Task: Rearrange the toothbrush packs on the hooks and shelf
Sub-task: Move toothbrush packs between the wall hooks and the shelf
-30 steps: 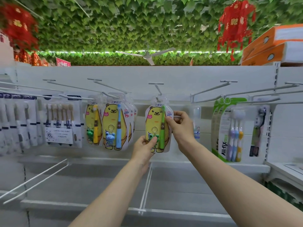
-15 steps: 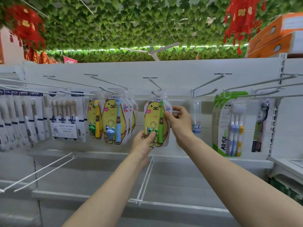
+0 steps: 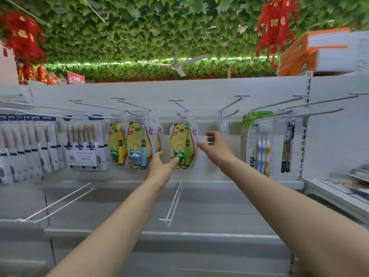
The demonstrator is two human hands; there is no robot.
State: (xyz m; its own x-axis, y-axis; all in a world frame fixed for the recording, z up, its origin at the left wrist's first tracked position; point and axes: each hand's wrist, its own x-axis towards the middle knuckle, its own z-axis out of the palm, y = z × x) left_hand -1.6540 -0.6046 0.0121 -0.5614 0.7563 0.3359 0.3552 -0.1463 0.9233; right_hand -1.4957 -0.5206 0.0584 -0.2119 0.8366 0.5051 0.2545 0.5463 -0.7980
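Toothbrush pack (image 3: 182,139), green brush, is hung on centre hook (image 3: 180,108); this placement is judged done. Left hand (image 3: 161,168) is relaxed, thumb touching its bottom. Right hand (image 3: 216,144) is loosened beside it, nothing held. Other packs are probably left to sort.

Wire divider (image 3: 174,202) splits the open shelf (image 3: 229,208) below hanging packs (image 3: 139,140)

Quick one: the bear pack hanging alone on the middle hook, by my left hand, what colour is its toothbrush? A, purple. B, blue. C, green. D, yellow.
C: the toothbrush in that bear pack is green, like the frog toy beside it, where the left hand has its thumb.
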